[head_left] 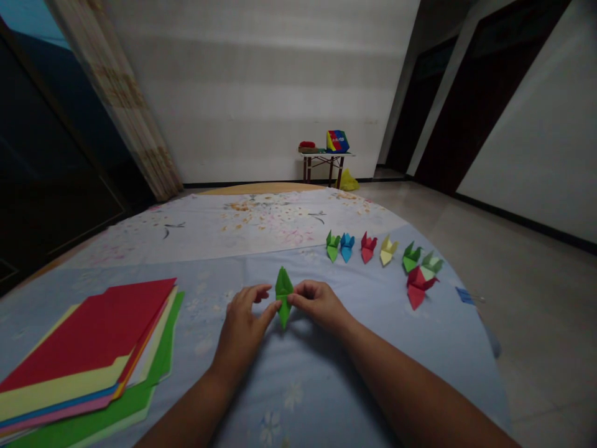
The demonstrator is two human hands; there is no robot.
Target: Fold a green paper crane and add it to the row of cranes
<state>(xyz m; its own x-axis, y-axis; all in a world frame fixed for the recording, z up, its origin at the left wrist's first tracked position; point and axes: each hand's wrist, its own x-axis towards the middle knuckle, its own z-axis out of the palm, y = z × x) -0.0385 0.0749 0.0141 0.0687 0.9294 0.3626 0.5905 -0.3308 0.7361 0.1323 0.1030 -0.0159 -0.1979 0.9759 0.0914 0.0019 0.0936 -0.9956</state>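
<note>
A folded green paper piece (pixel 283 289), pointed at top and bottom like a half-formed origami crane, is at my hands above the blue tablecloth. My right hand (pixel 321 303) pinches its right edge between thumb and bent index finger. On the other side, my left hand (pixel 249 317) touches the lower left edge with its thumb tip, while the index finger is curved and apart from the paper. Fingers behind the paper, if any, are hidden.
Several folded paper cranes, among them a blue one (pixel 347 247), a yellow one (pixel 387 250) and a red one (pixel 420 287), sit to the right. Coloured paper sheets (pixel 97 330) are stacked at left. A small table (pixel 326 155) stands by the wall.
</note>
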